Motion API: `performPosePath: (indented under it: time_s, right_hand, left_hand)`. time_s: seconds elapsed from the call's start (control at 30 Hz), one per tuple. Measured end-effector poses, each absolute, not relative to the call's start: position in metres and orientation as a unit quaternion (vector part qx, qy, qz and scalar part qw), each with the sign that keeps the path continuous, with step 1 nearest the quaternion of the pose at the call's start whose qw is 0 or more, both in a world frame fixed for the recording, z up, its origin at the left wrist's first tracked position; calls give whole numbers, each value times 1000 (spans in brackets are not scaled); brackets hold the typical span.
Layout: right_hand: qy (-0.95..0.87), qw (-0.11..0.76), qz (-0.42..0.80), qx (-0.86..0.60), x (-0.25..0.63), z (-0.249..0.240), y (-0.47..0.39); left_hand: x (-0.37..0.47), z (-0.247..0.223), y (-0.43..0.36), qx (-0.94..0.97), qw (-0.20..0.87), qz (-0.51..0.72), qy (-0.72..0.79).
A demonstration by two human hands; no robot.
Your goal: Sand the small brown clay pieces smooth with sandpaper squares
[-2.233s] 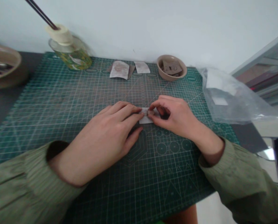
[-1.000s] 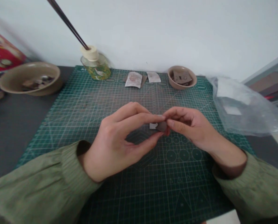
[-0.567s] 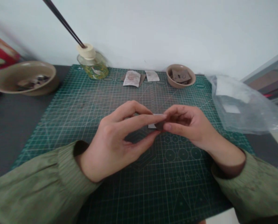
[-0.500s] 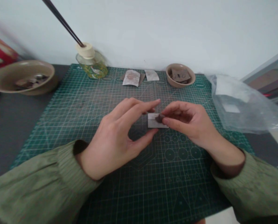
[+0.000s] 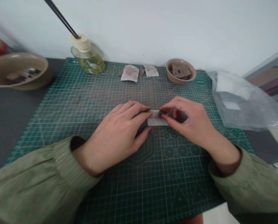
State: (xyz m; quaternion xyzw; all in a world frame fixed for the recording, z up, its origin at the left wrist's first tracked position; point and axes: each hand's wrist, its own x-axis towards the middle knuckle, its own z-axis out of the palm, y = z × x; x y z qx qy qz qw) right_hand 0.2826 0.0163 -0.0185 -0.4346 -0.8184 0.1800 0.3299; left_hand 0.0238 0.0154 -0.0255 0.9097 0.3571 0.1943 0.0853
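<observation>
Both hands low at the middle of the green gridded cutting mat (image 5: 87,102), working a small white paper rectangle (image 5: 156,121) that lies flat there. Left hand (image 5: 117,137) presses its fingers (image 5: 142,111) together on the paper's left end; right hand (image 5: 187,123) pinches a tiny dark scrap (image 5: 160,113) at the top edge. That paper looks feather-light, thin and easily creased, so holding it by the edges with fingertips seems wisest

Soft, even daylight, faint shadows, mild blur throughout, with wide-angle stretching at the edges.
</observation>
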Motion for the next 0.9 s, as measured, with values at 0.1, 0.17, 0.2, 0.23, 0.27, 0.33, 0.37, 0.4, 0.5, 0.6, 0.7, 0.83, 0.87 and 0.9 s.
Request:
performPosePath:
  time_s: [0.1,0.17,0.2,0.23,0.27,0.33,0.37,0.4,0.5,0.6,0.7,0.83,0.87,0.9]
  right_hand:
    - [-768,352,278,-458,281,-13,13]
    - [-714,370,383,-455,280,-11,11]
    - [-688,379,430,-446,280,-11,10]
    - [-666,387,466,-435,280,-10,10]
    - [-652,394,489,-424,280,-10,10]
    - [-644,402,508,-408,281,-11,9]
    - [-643,403,512,-402,281,-11,9]
    - [-643,405,516,-397,281,-11,9]
    - [-643,397,531,-383,281,-10,8]
    - [-641,385,543,-382,280,-10,8]
    - [-619,393,568,-372,280,-10,7]
    - [-594,400,602,-354,280,-10,7]
    - [-590,401,607,-351,280,-10,7]
    - [-586,403,611,-348,279,-10,7]
  left_hand:
    - [25,-22,14,901,97,230,356]
    - [25,-18,12,886,123,273,353]
    - [25,-16,11,876,141,297,352]
    - [25,-14,9,864,160,321,352]
    - [25,-13,7,852,183,339,355]
    - [26,-10,5,824,236,366,362]
    - [26,-9,4,808,267,374,367]
    - [27,-8,3,792,300,380,372]
    - [29,-6,5,742,393,392,376]
    - [32,-5,7,704,468,391,365]
    - [33,-4,7,679,510,390,357]
    - [33,-4,4,673,508,396,362]
    - [33,-4,4,673,509,397,361]
    - [33,-3,4,672,511,397,360]
